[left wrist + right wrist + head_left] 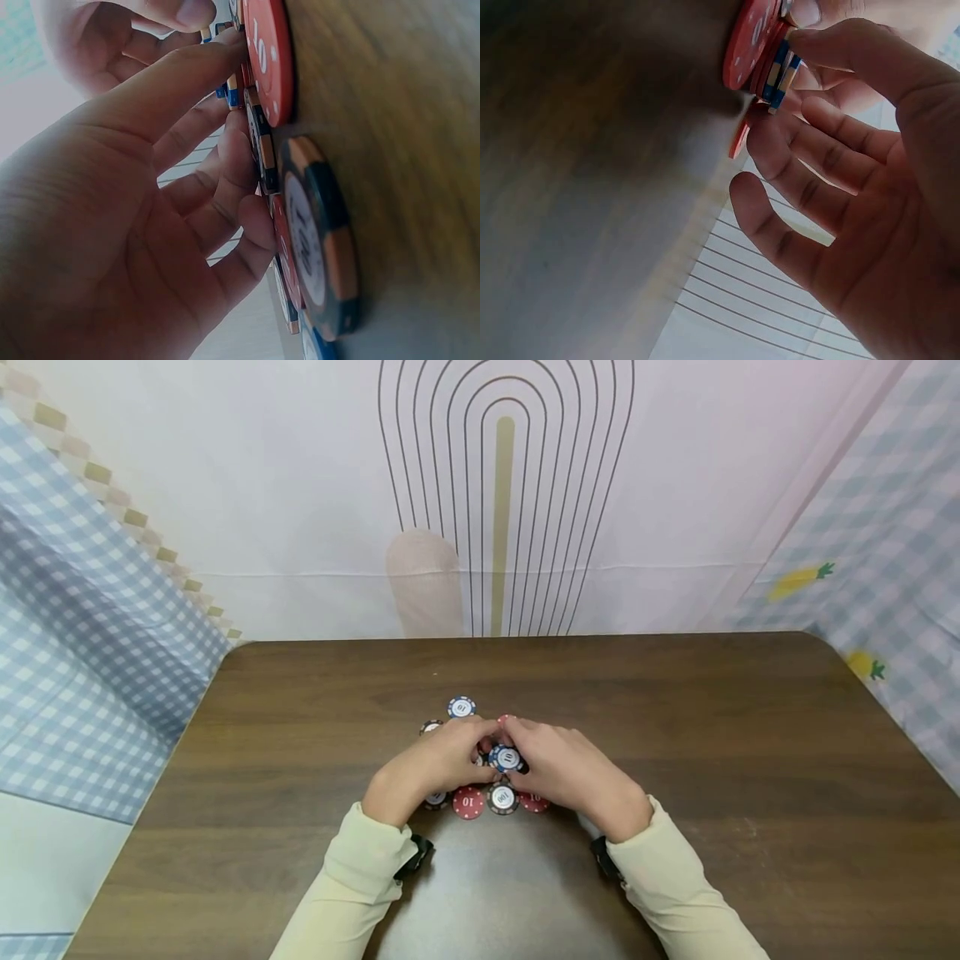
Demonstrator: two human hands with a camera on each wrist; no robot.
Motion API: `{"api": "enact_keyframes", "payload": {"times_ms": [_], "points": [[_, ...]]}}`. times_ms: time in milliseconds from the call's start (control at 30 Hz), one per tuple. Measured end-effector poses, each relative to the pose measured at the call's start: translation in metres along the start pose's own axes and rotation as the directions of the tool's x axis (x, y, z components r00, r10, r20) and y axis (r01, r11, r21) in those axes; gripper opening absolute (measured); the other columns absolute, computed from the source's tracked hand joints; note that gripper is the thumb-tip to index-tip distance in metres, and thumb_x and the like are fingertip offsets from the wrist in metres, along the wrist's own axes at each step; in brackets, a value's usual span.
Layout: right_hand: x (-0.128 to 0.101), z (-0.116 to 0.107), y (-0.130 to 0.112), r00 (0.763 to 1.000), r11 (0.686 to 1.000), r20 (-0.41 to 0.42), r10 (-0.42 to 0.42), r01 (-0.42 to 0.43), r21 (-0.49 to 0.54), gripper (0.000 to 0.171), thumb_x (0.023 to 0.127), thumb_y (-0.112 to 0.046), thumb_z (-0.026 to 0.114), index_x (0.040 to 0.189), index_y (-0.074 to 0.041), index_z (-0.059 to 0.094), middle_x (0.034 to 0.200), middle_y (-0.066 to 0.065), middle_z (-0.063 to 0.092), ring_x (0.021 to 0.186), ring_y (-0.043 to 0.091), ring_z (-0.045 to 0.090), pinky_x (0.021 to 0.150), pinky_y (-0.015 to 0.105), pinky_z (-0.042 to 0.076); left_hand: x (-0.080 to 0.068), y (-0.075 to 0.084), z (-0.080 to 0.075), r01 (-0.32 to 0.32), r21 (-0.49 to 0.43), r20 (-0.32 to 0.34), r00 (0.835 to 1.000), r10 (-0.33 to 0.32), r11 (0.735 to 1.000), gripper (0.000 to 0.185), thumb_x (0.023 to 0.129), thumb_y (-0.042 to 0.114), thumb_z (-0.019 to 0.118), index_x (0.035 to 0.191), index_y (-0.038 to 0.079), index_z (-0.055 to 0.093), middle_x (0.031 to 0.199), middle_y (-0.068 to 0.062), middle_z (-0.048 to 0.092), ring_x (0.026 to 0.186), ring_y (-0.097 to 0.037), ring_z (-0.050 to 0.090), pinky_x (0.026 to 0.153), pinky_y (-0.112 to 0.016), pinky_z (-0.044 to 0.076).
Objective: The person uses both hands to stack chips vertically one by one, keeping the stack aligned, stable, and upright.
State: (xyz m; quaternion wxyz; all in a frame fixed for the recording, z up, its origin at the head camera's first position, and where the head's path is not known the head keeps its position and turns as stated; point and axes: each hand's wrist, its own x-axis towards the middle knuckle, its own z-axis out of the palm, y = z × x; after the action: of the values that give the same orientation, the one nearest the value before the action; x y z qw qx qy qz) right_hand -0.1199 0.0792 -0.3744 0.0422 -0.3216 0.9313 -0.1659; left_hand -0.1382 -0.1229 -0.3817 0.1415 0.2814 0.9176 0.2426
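Left hand [431, 768]: fingertips curled, pinching small stack of round plastic poker chips [506, 758].
Right hand [570, 772]: fingers clamped on same stack, 3 o'clock side.
Stack: centre of dark brown wooden table [750, 735].
Red chip marked 10 [468, 802]: flat at 7 o'clock.

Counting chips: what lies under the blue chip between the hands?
The blue chip tops a small stack; red and blue edges show beneath it. The left hand and right hand hide the stack's depth.

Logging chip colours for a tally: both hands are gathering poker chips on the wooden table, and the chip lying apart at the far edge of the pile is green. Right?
Not quite. The head view shows both hands gathering poker chips on the wooden table, but the far chip is blue and white, marked 10, not green.
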Motion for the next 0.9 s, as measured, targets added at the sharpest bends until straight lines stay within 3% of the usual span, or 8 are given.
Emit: {"api": "enact_keyframes", "payload": {"times_ms": [333, 700, 900], "points": [[0.0011, 0.0016, -0.0004, 0.999, 0.999, -0.042, -0.024, 0.022, -0.047, 0.038, 0.089, -0.021, 0.087, 0.114, -0.009, 0.060, 0.095, 0.001, 0.071, 0.075, 0.018, 0.067, 0.069, 0.045, 0.059, -0.0014, 0.0010, -0.0020, -0.017, 0.012, -0.002, 1.000, 0.018, 1.000, 0.028, 0.090, 0.015, 0.084, 0.110, 0.014, 0.065, 0.090, 0.001, 0.060, 0.080, -0.011, 0.056, 0.072, -0.029, 0.049], [0.0019, 0.0053, 0.0003, 0.994, 0.994, -0.103, -0.047, 0.036, -0.106, 0.036, 0.086, -0.027, 0.090, 0.103, -0.013, 0.061, 0.082, -0.005, 0.065, 0.065, 0.013, 0.059, 0.063, 0.042, 0.056, -0.0034, 0.0016, -0.0010, -0.042, 0.035, -0.011, 0.999, 0.043, 0.998, 0.026, 0.092, 0.020, 0.084, 0.104, 0.015, 0.061, 0.091, 0.000, 0.059, 0.082, -0.013, 0.057, 0.073, -0.031, 0.050], [0.0013, 0.0021, 0.0015, 0.997, 0.996, -0.077, -0.032, 0.026, -0.086, 0.037, 0.087, -0.029, 0.089, 0.107, -0.012, 0.062, 0.087, -0.003, 0.069, 0.071, 0.015, 0.064, 0.067, 0.043, 0.058, -0.0031, 0.0023, -0.0018, -0.041, 0.041, -0.010, 0.999, 0.041, 0.998, 0.026, 0.092, 0.021, 0.084, 0.107, 0.014, 0.063, 0.093, 0.000, 0.060, 0.082, -0.013, 0.057, 0.074, -0.031, 0.050]]}}
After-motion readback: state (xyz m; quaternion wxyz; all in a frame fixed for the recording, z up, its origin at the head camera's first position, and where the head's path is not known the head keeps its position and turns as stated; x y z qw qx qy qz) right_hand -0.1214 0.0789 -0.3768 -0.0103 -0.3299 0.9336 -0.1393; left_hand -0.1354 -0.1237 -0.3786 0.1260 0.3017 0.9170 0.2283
